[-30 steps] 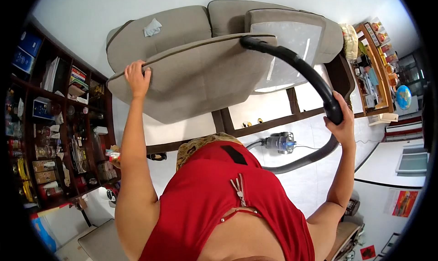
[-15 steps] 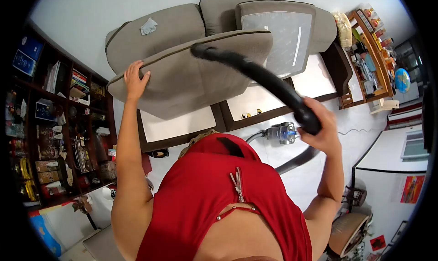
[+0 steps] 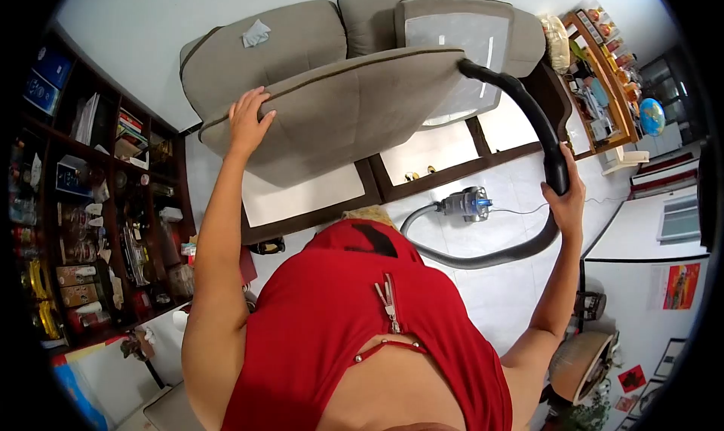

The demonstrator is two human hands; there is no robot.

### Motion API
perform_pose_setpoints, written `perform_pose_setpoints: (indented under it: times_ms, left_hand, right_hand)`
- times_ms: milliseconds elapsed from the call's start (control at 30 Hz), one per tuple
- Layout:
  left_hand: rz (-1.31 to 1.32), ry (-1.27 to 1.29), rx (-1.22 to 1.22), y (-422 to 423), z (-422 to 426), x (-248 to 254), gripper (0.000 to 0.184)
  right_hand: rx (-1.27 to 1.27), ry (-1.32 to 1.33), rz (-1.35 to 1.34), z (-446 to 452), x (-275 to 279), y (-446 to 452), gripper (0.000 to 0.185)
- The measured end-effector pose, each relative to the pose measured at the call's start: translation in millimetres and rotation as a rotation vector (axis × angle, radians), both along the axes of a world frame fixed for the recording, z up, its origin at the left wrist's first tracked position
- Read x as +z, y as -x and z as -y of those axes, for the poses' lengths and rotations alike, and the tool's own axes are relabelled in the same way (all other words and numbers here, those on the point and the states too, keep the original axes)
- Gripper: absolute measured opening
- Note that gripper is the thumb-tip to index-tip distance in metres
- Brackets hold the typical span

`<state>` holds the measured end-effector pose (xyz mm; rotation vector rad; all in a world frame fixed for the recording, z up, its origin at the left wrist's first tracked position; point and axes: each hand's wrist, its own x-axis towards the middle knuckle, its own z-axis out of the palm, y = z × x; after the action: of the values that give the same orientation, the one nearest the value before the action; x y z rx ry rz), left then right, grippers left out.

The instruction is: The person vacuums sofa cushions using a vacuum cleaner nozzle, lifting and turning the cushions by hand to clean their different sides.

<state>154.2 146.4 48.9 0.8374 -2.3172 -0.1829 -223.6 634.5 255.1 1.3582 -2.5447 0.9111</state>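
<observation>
A large grey-beige sofa cushion (image 3: 339, 114) stands tipped up on its edge over the sofa frame. My left hand (image 3: 250, 122) grips its upper left edge, fingers over the rim and thumb on the face turned to me. On the right, my right hand (image 3: 567, 193) is wrapped round the black handle of a vacuum cleaner hose (image 3: 528, 103). The nozzle end reaches the cushion's upper right corner and seems to touch it. From the hand the hose loops down to the vacuum cleaner (image 3: 465, 203) on the floor.
Backrest cushions (image 3: 264, 50) line the wall, with a grey cloth (image 3: 256, 33) on one. Another cushion (image 3: 452, 35) leans there, underside showing. The dark wooden sofa frame (image 3: 369, 186) has white panels. Shelves (image 3: 113, 159) crowd the left; a power cord (image 3: 520, 211) crosses the floor.
My right hand has swung the hose nozzle rightwards along the cushion's top edge, from its middle to the right corner. My left hand stays on the cushion's upper left edge.
</observation>
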Motion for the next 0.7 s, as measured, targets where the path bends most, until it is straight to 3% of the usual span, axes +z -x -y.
perform_pose_setpoints:
  times_ms: [67,133,267,333,467,700]
  left_hand:
    - [-0.002,-0.005,0.015,-14,-1,-2,0.038]
    - [-0.010,-0.024,0.041,-30,-8,-6,0.037]
    - [-0.029,-0.048,0.084,-55,-27,-14,0.037]
    - [-0.037,-0.061,0.106,-59,-42,-19,0.037]
    - [-0.046,-0.077,0.182,-68,-68,-23,0.037]
    - [-0.015,-0.102,0.369,-55,-99,-19,0.040]
  right_hand:
    - [0.070,0.105,-0.124,-12,1,-19,0.081]
    - [0.098,0.113,0.085,-18,13,-56,0.081]
    - [0.427,0.048,0.000,16,19,-120,0.076]
    - [0.526,0.000,0.088,39,20,-139,0.075]
    - [0.581,-0.056,0.144,52,21,-134,0.075]
    - [0.340,-0.077,0.054,-27,41,-48,0.080]
